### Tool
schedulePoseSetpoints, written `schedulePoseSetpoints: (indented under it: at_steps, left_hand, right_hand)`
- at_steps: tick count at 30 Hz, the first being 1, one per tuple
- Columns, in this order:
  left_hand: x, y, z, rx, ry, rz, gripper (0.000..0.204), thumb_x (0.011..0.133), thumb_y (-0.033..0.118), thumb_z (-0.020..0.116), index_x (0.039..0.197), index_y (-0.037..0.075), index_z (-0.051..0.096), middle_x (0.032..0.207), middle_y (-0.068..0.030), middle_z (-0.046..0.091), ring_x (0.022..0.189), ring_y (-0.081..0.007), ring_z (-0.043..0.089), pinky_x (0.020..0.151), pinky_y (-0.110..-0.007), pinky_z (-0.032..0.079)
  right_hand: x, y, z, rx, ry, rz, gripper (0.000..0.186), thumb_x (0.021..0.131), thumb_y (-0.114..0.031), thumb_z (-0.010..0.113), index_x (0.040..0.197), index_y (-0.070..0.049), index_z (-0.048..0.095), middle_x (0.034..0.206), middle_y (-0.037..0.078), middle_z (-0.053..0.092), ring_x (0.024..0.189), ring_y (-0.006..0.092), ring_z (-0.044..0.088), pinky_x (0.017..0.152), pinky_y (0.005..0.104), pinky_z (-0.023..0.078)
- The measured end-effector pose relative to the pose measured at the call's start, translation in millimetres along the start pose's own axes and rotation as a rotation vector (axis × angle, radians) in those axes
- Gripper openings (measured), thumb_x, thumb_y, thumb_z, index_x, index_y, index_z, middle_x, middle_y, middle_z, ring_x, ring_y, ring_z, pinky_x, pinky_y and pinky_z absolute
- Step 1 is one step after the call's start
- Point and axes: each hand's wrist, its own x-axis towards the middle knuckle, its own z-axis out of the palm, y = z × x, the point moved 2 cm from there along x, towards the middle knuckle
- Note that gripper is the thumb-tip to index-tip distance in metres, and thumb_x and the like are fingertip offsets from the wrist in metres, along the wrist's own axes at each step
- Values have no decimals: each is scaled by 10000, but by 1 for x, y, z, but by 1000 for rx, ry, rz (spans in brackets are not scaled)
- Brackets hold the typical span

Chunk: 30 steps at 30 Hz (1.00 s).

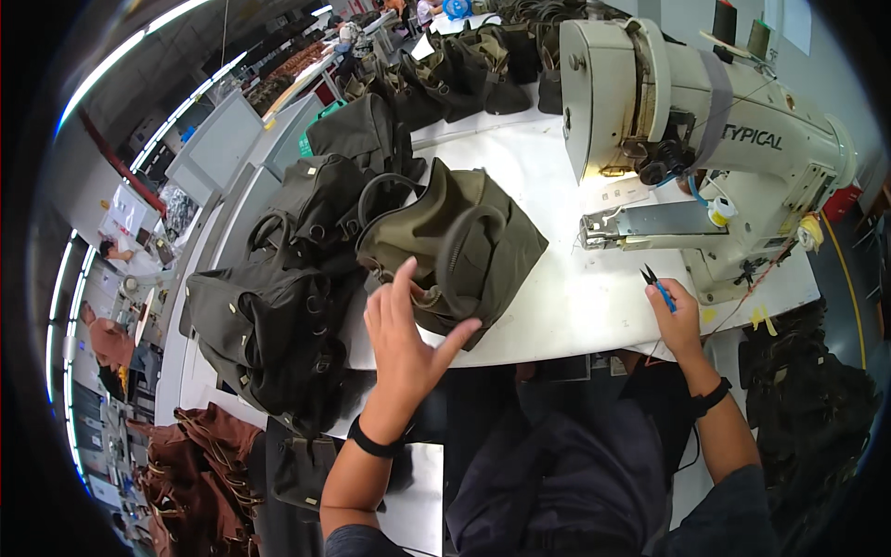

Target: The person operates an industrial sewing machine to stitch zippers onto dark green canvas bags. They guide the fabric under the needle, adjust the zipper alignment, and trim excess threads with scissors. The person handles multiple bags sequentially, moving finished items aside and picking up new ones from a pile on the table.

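An olive-green handbag [510,243] with two looped handles and an open zipped top stands tilted on the white table. My left hand [405,334] is at the bag's near left side, fingers spread and thumb stretched out; it grips nothing, and I cannot tell whether its fingertips touch the bag. In my right hand [679,320], small thread snips [663,288] with blue handles and dark blades point up and away. That hand is at the table's front edge, below the narrow arm of the sewing machine [775,153].
Dark bags [278,306] are piled left of the handbag, and more bags [464,79] line the far side. Reddish-brown bags [200,473] hang low at the left. Thread spools [724,23] top the machine. Dark bags [807,399] lie low at the right. People work in the distance.
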Motion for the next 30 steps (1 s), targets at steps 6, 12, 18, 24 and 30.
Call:
schedulePoseSetpoints:
  at_steps: [6,12,18,24,30]
  left_hand:
    - [5,-4,-29,-17,-148,73,951,704,132,935,1527,60,464,1283,-145,679,1205,-348,640,1022,-456,513]
    - [17,-19,-35,-97,-398,-146,817,734,237,954,1401,44,524,1194,-135,683,1036,-285,694,867,-411,593]
    - [4,-18,-23,-181,-262,-31,511,732,146,967,1098,-4,643,899,-67,693,706,-152,656,622,-266,541]
    - [22,-18,-19,279,84,435,441,715,94,953,1000,20,625,806,-72,625,598,-168,522,470,-304,389]
    - [-7,-38,-14,-166,-20,-148,546,833,-103,775,1326,20,576,1273,-103,626,1169,-188,650,828,-298,625]
  right_hand:
    - [-2,3,-7,69,-30,-39,239,999,-218,722,1057,12,690,802,-15,608,737,55,509,669,242,440]
    - [-4,2,-6,75,-9,-43,227,994,-195,727,1073,14,690,837,3,632,752,64,527,686,243,454]
    - [-7,6,-4,108,-5,-73,241,996,-191,730,1097,22,680,872,14,644,783,74,546,728,248,475]
    - [-9,5,-5,45,2,-131,213,980,-138,730,1102,28,675,903,45,658,807,98,577,754,258,489]
    - [-10,4,-5,50,35,-155,210,975,-130,741,1098,24,670,879,31,642,778,87,549,721,250,478]
